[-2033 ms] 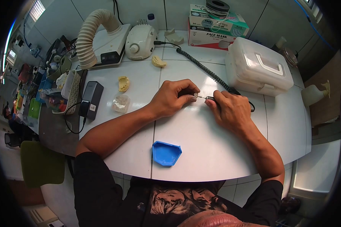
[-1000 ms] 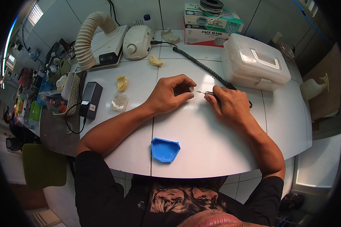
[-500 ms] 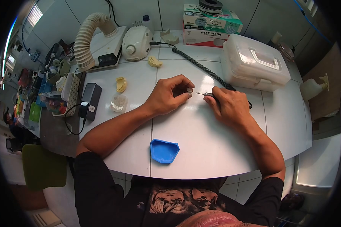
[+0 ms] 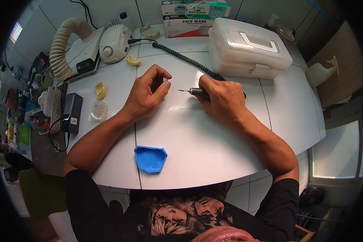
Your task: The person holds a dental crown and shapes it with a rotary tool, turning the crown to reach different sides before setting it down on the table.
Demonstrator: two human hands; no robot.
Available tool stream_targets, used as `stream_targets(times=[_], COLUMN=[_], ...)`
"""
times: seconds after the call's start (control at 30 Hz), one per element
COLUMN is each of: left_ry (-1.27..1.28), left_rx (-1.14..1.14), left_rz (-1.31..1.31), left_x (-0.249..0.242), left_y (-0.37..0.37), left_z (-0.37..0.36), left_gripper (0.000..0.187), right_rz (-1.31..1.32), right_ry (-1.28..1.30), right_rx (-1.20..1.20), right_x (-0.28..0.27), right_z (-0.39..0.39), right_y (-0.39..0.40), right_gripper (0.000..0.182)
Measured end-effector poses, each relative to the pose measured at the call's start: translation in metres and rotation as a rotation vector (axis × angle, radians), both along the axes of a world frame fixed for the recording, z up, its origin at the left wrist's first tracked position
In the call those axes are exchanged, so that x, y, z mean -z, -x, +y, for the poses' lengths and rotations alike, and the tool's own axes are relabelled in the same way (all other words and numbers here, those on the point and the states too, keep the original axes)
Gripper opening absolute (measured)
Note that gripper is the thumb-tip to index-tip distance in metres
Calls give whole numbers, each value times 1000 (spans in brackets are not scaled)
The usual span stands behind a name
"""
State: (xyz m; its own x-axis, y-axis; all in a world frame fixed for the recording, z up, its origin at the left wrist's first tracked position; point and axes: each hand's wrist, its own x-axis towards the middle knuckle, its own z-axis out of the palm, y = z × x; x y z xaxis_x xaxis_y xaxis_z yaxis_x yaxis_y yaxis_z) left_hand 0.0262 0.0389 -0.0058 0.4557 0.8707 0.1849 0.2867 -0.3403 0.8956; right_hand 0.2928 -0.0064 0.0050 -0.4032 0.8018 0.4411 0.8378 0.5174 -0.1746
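Observation:
Between the thumb and fingertips of my left hand (image 4: 146,92) is a small whitish piece (image 4: 165,80), mostly covered by the fingers. My right hand (image 4: 226,99) is wrapped round a dark rotary handpiece (image 4: 197,92). Its thin metal bur points left at the piece, with a short gap between them. A coiled black cord (image 4: 181,56) runs from behind the right hand to a white motor control unit (image 4: 114,43). Left of my left hand lie a yellowish dental cast (image 4: 100,90) and a small clear box (image 4: 98,111). Another cast piece (image 4: 134,61) sits farther back.
A blue tray (image 4: 150,159) lies near the front edge. Back right stands a translucent toolbox (image 4: 250,50), beside face mask boxes (image 4: 185,28). Left are a ribbed hose (image 4: 59,52), a black power box (image 4: 71,113) and a basket (image 4: 55,105). A pump bottle (image 4: 320,74) stands far right.
The whole view has shifted, so the table's things appear farther left. The bur has drawn a little away from the small piece, widening the gap between my hands.

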Motion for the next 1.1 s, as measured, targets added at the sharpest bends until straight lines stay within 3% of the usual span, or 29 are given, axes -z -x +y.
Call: stream_targets(times=[0.13,0.33,0.43,0.47,0.6,0.8,1.0,1.1], left_ry=[15,345,370,411,476,468,523,437], left_rx=[61,225,388,384,194,326,282,269], left_rz=[-196,-428,-456,-500,-561,-693,-738,-688], left_x=[9,-10,-6,-6,-12,3,0,-3], left_y=[1,-12,-17,-21,-26,-22,-24,-24], left_z=[3,-27,-38,-41,-44,-34,-37,-35], left_gripper=[19,18,18,18,15,15,14,15], right_rz=[105,146,162,164,188,297,468,467], right_ry=[-320,-600,-596,-587,-589,-544,-454,-425], right_rx=[-190,-352,-341,-350,-362,-384,-255,-298], right_x=[-7,-12,-12,-13,-10,-1,-3,-11], right_z=[-4,-19,-22,-23,-21,-11,-17,-16], right_y=[2,6,9,9,6,7,11,9], right_gripper=[24,52,59,46,47,58,21,17])
